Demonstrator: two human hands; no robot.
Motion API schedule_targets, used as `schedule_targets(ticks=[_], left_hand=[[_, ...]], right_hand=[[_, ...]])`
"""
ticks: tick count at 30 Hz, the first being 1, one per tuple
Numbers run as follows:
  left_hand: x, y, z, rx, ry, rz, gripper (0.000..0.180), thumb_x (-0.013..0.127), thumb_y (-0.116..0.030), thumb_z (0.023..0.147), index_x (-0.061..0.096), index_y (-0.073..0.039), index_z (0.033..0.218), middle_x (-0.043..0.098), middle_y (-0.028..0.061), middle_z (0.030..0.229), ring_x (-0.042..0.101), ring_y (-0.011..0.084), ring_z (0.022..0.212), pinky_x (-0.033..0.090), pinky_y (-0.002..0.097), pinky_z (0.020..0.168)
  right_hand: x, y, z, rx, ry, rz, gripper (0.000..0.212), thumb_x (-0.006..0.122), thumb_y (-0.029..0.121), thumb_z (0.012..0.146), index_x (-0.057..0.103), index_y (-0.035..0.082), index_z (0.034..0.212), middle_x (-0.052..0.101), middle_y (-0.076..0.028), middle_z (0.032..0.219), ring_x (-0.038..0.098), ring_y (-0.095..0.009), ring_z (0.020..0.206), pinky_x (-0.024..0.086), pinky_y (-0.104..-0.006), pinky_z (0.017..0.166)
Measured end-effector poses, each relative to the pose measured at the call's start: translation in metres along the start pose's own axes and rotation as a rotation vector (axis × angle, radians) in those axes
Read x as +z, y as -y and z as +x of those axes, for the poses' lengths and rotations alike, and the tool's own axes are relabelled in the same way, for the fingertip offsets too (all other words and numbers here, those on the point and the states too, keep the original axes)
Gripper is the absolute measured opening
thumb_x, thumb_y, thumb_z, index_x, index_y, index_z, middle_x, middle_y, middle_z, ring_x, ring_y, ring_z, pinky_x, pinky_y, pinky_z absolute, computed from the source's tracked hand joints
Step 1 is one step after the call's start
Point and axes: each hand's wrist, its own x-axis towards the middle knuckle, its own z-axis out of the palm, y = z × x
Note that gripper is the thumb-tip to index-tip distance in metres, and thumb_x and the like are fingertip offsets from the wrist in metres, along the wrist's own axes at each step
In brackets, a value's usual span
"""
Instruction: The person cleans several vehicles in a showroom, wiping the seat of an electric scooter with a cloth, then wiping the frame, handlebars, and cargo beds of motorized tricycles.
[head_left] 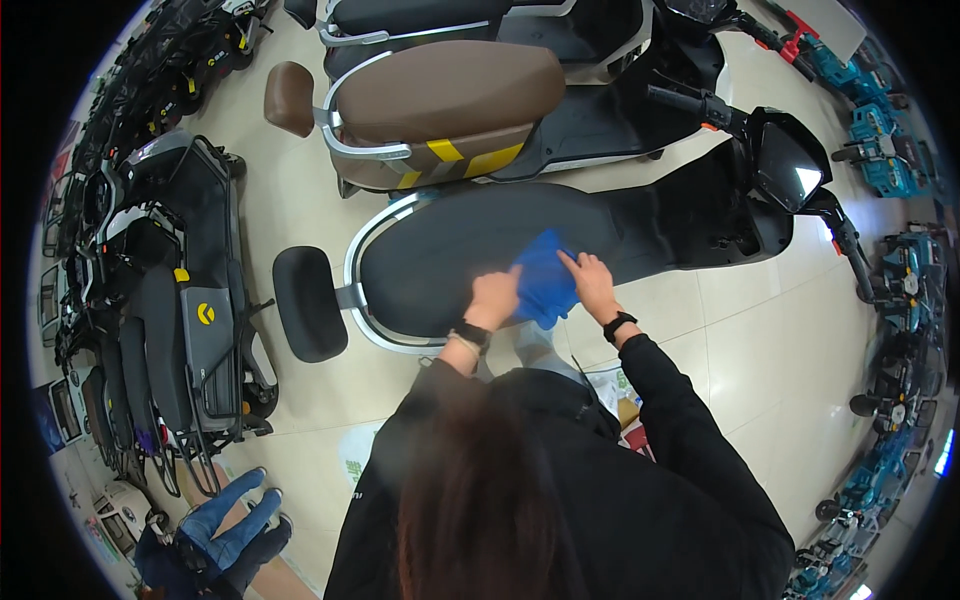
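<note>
Between my two hands a blue cloth [546,278] is held spread, over the near edge of a black scooter seat [470,245]. My left hand [494,297] is closed on the cloth's left side, its fingers slightly blurred. On the right, my right hand [592,284] pinches the cloth's other side between thumb and fingers. The seat belongs to a black electric scooter [700,215] standing crosswise before me, with a silver grab rail [352,262] curving around its rear. Whether the cloth touches the seat I cannot tell.
A padded backrest [309,304] sticks out left of the seat. Beyond stands a brown-seated scooter [450,90]. Handlebars with a dark display [788,165] rise at the right. More scooters line both sides. A seated person in jeans [225,530] is at lower left. A bag [615,385] lies near my right arm.
</note>
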Motion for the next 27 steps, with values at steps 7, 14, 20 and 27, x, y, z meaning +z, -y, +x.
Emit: schedule_targets(ticks=[7,14,20,27], left_hand=[[-0.026,0.104,-0.076,-0.362,-0.097,-0.022,0.058,0.062,-0.014,0.078,0.052,-0.010,0.135,0.070,0.0190,0.082,0.069,0.0381,0.076,0.055,0.0504,0.070],[-0.022,0.169,-0.174,-0.741,-0.100,-0.114,0.066,0.057,-0.014,0.080,0.040,-0.012,0.145,0.069,0.0228,0.080,0.069,0.0410,0.075,0.053,0.0515,0.069],[-0.010,0.185,-0.187,-0.738,-0.125,-0.165,0.070,0.057,-0.014,0.081,0.036,-0.010,0.147,0.069,0.0217,0.077,0.068,0.0406,0.072,0.053,0.0511,0.065],[-0.017,0.156,-0.129,-0.510,-0.170,-0.091,0.062,0.061,-0.014,0.077,0.048,0.003,0.135,0.068,0.0204,0.073,0.069,0.0382,0.068,0.055,0.0492,0.063]], right_hand=[[0.007,0.127,0.080,-0.313,0.008,0.149,0.050,0.053,0.009,0.085,0.056,0.020,0.133,0.056,-0.010,0.095,0.058,-0.027,0.090,0.049,-0.0382,0.077],[0.023,0.261,0.133,-0.602,0.051,0.154,0.047,0.053,0.011,0.088,0.057,0.021,0.134,0.057,-0.007,0.096,0.058,-0.025,0.092,0.047,-0.0359,0.080],[0.019,0.280,0.137,-0.666,0.087,0.126,0.048,0.053,0.012,0.089,0.056,0.023,0.136,0.057,-0.007,0.099,0.057,-0.024,0.095,0.046,-0.0346,0.083],[0.017,0.226,0.123,-0.532,0.100,0.052,0.048,0.050,0.013,0.091,0.055,0.026,0.138,0.058,-0.008,0.104,0.056,-0.026,0.099,0.045,-0.0369,0.086]])
